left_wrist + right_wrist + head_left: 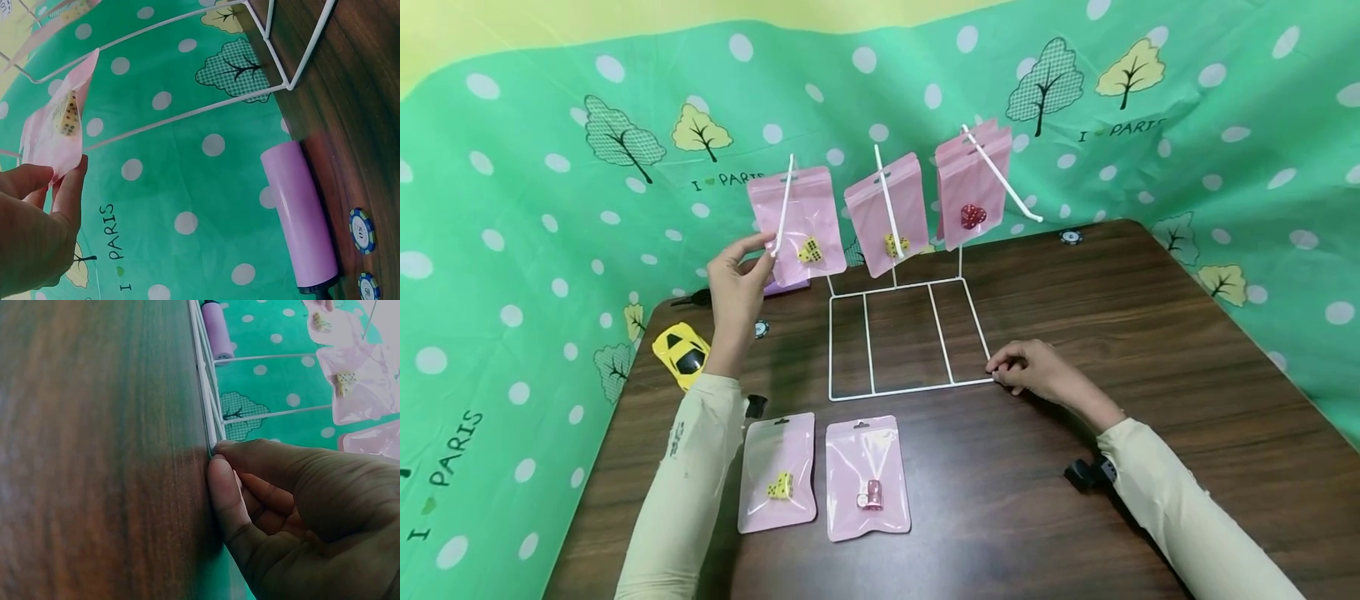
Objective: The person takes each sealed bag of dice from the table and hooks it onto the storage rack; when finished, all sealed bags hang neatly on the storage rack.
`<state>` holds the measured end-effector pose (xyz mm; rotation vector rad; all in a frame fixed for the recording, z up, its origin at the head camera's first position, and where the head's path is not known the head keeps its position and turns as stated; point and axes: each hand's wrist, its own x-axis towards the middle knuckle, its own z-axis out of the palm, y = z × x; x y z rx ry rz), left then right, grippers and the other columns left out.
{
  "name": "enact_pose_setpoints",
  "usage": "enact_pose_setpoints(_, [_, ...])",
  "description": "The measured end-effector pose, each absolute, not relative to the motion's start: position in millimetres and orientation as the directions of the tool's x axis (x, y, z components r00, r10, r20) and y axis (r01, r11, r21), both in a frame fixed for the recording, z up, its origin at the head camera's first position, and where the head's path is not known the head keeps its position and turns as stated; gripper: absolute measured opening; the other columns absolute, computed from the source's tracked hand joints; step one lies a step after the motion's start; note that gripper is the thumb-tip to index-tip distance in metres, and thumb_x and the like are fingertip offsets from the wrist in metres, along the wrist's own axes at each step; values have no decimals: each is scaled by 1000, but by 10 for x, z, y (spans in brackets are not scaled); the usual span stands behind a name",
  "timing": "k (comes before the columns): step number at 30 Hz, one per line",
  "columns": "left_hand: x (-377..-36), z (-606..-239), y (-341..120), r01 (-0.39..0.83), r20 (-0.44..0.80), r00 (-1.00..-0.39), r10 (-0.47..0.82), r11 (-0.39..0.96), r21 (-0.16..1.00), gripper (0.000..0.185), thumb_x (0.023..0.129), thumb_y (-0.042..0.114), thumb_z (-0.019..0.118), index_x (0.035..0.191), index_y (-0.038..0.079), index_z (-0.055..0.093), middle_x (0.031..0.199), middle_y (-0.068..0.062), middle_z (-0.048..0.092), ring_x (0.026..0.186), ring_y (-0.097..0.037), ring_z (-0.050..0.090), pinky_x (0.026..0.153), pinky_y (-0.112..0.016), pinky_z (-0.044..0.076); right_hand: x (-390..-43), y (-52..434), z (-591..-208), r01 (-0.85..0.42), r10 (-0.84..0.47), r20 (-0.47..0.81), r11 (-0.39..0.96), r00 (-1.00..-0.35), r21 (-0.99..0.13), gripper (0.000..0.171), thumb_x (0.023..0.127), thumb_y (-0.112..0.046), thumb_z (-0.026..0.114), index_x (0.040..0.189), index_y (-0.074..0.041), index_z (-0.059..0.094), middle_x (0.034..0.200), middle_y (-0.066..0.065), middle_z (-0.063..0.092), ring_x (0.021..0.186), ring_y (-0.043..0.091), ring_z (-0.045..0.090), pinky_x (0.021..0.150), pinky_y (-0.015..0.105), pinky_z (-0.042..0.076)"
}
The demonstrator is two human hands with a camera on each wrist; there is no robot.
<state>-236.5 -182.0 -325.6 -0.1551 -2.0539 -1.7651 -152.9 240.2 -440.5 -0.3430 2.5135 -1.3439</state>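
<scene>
A white wire rack (904, 385) stands on the brown table with three hooks; each hook carries pink pouches. My left hand (767, 246) pinches the lower left edge of the left-hook pouch (805, 221), which holds a yellow die. The left wrist view shows that pouch (59, 125) between my thumb and fingers (78, 175). The middle pouch (891, 212) also holds a yellow die, and the right pouch (973, 196) holds a red one. My right hand (1000, 371) grips the front right corner of the rack's base, its curled fingers (222, 481) against the wire (203, 394).
Two pink pouches lie flat near the front edge, one with a yellow die (777, 471), one with a red die (867, 477). A yellow toy car (679, 354) sits at the left edge. A purple cylinder (300, 219) and poker chips (362, 230) lie behind the rack.
</scene>
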Motion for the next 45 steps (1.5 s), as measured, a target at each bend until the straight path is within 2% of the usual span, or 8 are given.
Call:
enact_pose_setpoints(8, [-2204, -3262, -2061, 425, 445, -873, -198, 138, 895, 25, 103, 2, 71, 125, -7, 76, 125, -7, 72, 103, -14, 74, 94, -28, 59, -1535, 2395, -4364, -104, -342, -112, 554, -933, -826, 15, 105, 0, 66, 115, 9, 73, 97, 12, 68, 76, 20, 64, 63, 30, 57])
enact_pose_setpoints(13, [-1903, -3280, -2379, 349, 360, -905, -225, 90, 933, 24, 101, 4, 77, 124, -3, 78, 122, -10, 75, 101, -13, 75, 89, -26, 61, -1530, 2396, -4383, -102, -342, -117, 560, -932, -822, 15, 104, 1, 66, 114, 9, 73, 93, 10, 67, 74, 19, 63, 62, 30, 57])
enact_pose_setpoints(21, [-1460, -3309, -2804, 206, 227, -957, -179, 130, 970, 19, 101, 4, 75, 120, 7, 79, 115, 1, 75, 99, -11, 75, 82, -25, 62, -1542, 2431, -4390, -96, -335, -117, 556, -935, -825, 15, 104, 1, 66, 115, 9, 73, 98, 12, 67, 76, 18, 64, 64, 30, 58])
enact_pose_setpoints(24, [-1311, -3347, -2870, 179, 196, -974, -114, 146, 973, 20, 102, 4, 75, 122, 1, 77, 114, 1, 75, 97, -12, 75, 80, -28, 63, -1544, 2440, -4394, -96, -334, -119, 561, -935, -822, 15, 104, 0, 66, 115, 9, 73, 98, 12, 67, 76, 18, 65, 64, 30, 58])
enact_pose_setpoints(27, [-1132, -3406, -2910, 153, 175, -983, -57, 272, 950, 25, 103, 4, 74, 125, -6, 73, 112, 3, 75, 92, -10, 76, 75, -30, 64, -1553, 2425, -4408, -92, -335, -123, 561, -934, -823, 15, 104, 0, 67, 114, 9, 73, 97, 11, 67, 75, 18, 65, 64, 30, 58])
enact_pose_setpoints(31, [-882, -3499, -2953, 83, 108, -994, -34, 426, 901, 32, 104, 3, 72, 132, -11, 67, 120, -10, 74, 83, -7, 76, 74, -33, 65, -1566, 2394, -4416, -93, -342, -126, 557, -931, -825, 15, 104, 0, 67, 115, 9, 73, 98, 11, 67, 75, 18, 65, 64, 30, 58])
enact_pose_setpoints(35, [-690, -3608, -2961, -6, 22, -998, -55, 455, 891, 37, 104, 4, 72, 138, -10, 64, 136, -28, 65, 87, -8, 76, 76, -34, 65, -1572, 2381, -4407, -90, -345, -133, 559, -929, -824, 16, 104, 0, 66, 115, 9, 73, 99, 13, 67, 78, 18, 65, 65, 30, 59])
enact_pose_setpoints(45, [-466, -3885, -2860, -153, -160, -986, -37, 561, 813, 43, 101, 5, 77, 140, -7, 64, 137, -32, 64, 110, -37, 74, 77, -36, 65, -1563, 2378, -4396, -88, -338, -134, 567, -932, -819, 16, 104, 0, 67, 114, 9, 73, 99, 14, 67, 78, 15, 65, 65, 30, 60])
